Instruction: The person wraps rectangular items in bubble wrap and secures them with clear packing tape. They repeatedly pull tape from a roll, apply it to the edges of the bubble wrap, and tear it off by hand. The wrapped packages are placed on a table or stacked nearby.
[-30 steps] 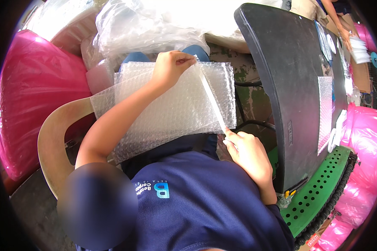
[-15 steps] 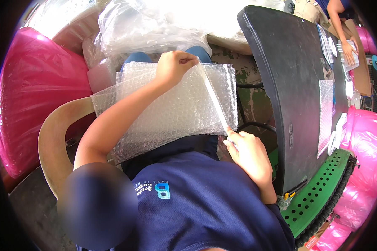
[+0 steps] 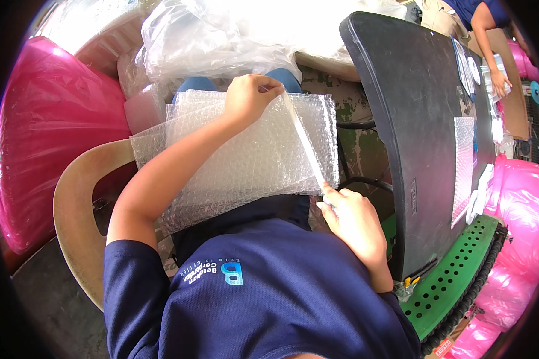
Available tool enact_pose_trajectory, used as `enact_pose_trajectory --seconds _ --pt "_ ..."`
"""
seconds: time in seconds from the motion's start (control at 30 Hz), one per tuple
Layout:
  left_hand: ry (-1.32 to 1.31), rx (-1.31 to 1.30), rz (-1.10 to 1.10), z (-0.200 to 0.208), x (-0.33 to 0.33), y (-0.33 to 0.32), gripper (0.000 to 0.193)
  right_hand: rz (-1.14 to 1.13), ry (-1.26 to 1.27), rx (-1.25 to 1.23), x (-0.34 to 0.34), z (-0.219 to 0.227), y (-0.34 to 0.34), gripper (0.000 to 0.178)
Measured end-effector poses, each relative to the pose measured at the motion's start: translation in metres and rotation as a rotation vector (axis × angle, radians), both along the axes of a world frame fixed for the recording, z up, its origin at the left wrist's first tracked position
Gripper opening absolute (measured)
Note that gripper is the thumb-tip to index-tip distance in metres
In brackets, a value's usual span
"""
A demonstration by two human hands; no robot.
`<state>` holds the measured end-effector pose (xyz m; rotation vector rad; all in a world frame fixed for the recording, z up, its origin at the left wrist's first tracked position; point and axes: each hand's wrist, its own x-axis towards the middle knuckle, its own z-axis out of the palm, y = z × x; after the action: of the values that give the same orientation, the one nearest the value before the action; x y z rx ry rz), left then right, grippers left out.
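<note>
Beside a black plastic table [image 3: 380,119], left hand [image 3: 245,100] and right hand [image 3: 358,220], fingers closed, pinch a narrow white strip [image 3: 305,141] across clear bubble-wrap sheets [image 3: 233,161] on the lap, where slack might crease it.

Navy short-sleeved shirt [image 3: 281,293], chest logo [image 3: 232,274]

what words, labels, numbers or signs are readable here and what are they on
Navy shirt: small printed lettering beside a light-blue logo on the chest; wording left out here.
Black table: small marking near its edge, too small to read.
Red label, lower right: too small to read.
</note>
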<state>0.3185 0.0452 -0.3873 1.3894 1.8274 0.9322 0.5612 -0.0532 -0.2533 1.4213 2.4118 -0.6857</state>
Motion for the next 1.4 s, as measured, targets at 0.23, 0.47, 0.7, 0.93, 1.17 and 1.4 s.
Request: enact_pose_trajectory --seconds 0.23,0.47,0.7,0.93,1.17,1.4 --pt "-0.008 0.036 -0.004 -0.002 0.0 -0.001 0.016 -0.007 -0.005 -0.007 0.0 -0.001 0.001 0.041" --pt "-0.001 0.059 -0.012 -0.005 0.0 -0.001 0.017 -0.024 -0.006 -0.031 -0.001 -0.001 0.002 0.042" --pt "0.047 0.047 -0.025 -0.003 0.002 0.0 0.017 -0.038 -0.002 -0.055 -0.001 -0.002 0.002 0.043" --pt "0.185 0.04 0.107 -0.013 0.008 0.003 0.054 -0.059 -0.02 -0.071 -0.003 0.001 0.002 0.044" --pt "0.125 0.111 0.19 -0.015 0.009 0.007 0.056 -0.077 0.011 -0.07 -0.002 -0.001 0.001 0.046" --pt "0.276 0.663 -0.86 0.015 0.029 -0.041 0.015 -0.061 0.02 -0.058 0.003 -0.003 -0.001 0.041"
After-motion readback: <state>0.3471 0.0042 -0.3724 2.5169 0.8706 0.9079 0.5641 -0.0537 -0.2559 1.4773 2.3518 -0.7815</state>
